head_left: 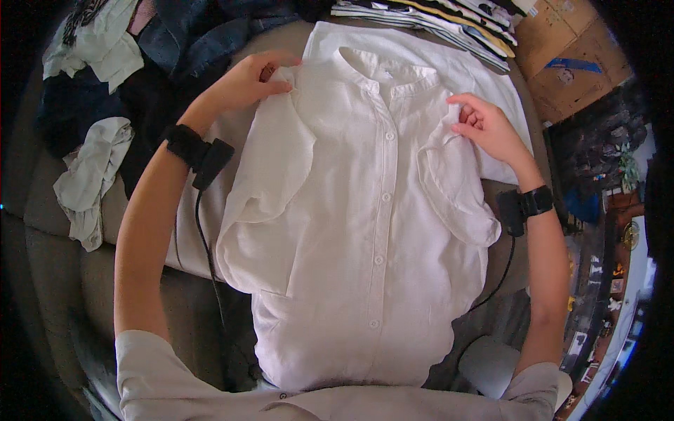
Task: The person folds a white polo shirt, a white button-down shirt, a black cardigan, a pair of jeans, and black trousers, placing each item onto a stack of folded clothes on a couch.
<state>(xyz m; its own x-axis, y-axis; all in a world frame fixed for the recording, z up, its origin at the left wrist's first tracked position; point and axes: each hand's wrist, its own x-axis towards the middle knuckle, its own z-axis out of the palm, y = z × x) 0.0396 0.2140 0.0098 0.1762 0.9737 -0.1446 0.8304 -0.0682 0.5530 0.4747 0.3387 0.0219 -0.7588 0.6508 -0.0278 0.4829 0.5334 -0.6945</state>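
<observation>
A white button-up shirt (pixel 344 210) with a band collar lies front side up before me, its collar end far and its lower part hanging toward my body. At its left shoulder edge my left hand (pixel 261 78) pinches the fabric between thumb and fingers. My right hand (pixel 484 125) grips the shirt at the opposite shoulder, fingers curled round the cloth. Both short sleeves drape loosely down the sides over the body of the shirt. Under the collar, another white cloth (pixel 491 84) is spread flat.
Beneath everything is a grey-brown sofa (pixel 56 281). Dark and white clothes (pixel 91 105) are heaped at the far left, with a crumpled white garment (pixel 95 179) nearer. A stack of folded clothes (pixel 435 28) lies at the back, beside a cardboard box (pixel 569 56). Black cables (pixel 203 231) trail from my wrist straps.
</observation>
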